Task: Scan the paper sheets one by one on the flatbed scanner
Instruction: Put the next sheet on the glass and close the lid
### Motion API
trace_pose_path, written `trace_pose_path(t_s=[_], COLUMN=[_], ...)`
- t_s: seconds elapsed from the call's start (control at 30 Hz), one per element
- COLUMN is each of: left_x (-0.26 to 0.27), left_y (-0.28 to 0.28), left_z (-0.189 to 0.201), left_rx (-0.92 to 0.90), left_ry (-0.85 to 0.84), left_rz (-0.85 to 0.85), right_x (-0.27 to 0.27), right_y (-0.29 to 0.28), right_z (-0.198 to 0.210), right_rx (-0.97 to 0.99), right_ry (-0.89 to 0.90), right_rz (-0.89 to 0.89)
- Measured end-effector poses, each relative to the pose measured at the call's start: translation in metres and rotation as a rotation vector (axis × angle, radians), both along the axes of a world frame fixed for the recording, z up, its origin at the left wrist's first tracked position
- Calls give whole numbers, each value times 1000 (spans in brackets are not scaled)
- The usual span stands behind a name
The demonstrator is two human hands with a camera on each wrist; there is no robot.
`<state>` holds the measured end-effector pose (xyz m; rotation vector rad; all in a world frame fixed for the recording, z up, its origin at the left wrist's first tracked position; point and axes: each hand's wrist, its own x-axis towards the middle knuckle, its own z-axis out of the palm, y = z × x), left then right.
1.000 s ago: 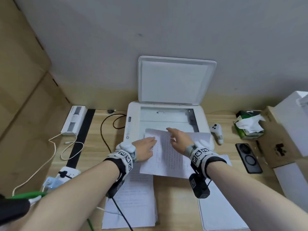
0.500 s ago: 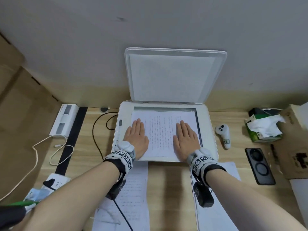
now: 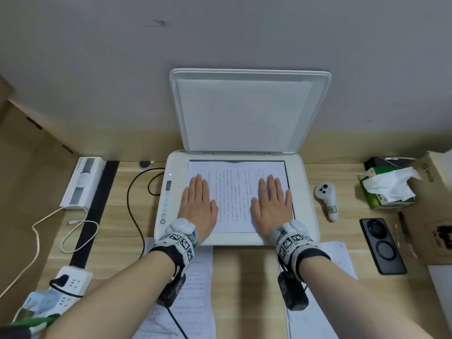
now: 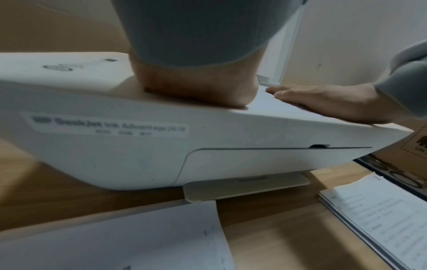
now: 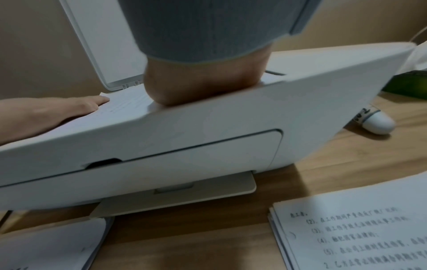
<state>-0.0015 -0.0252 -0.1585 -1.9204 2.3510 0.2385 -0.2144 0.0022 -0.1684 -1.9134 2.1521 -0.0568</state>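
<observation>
The printed sheet (image 3: 236, 196) lies flat on the flatbed scanner (image 3: 307, 199) glass, long axis toward the raised lid (image 3: 244, 111), pinned under the flat, outstretched left hand (image 3: 197, 204) and right hand (image 3: 272, 204), which grip nothing.

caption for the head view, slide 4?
Left hand and right hand press a printed white paper sheet flat on the white flatbed scanner, lid raised.
</observation>
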Motion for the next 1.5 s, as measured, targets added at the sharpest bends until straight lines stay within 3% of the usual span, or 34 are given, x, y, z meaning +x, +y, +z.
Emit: trace_pose_path(t_s=[0.47, 0.67, 0.77, 0.9, 1.03, 1.17, 1.33, 1.5], left_x=[0, 5, 14, 29, 38, 41, 59, 60], left_y=[0, -26, -63, -112, -149, -150, -126, -79], left_z=[-2, 33, 73, 145, 201, 211, 206, 212], left_rx=[20, 146, 219, -63, 20, 66, 137, 411], left_ry=[-18, 29, 249, 666, 874, 959, 933, 643], left_rz=[-3, -33, 88, 415, 507, 537, 338, -124], right_x=[-4, -17, -24, -28, -21, -4, 17, 34], right_y=[3, -13, -27, -54, -85, -95, -87, -61], right_z=[3, 28, 54, 103, 170, 213, 225, 210], right_rx=[3, 50, 42, -134, -339, -495, -456, -76], right_ry=[-12, -48, -81, -113, -75, -98, 15, 134], right_rz=[19, 63, 68, 45, 133, 152, 192, 190])
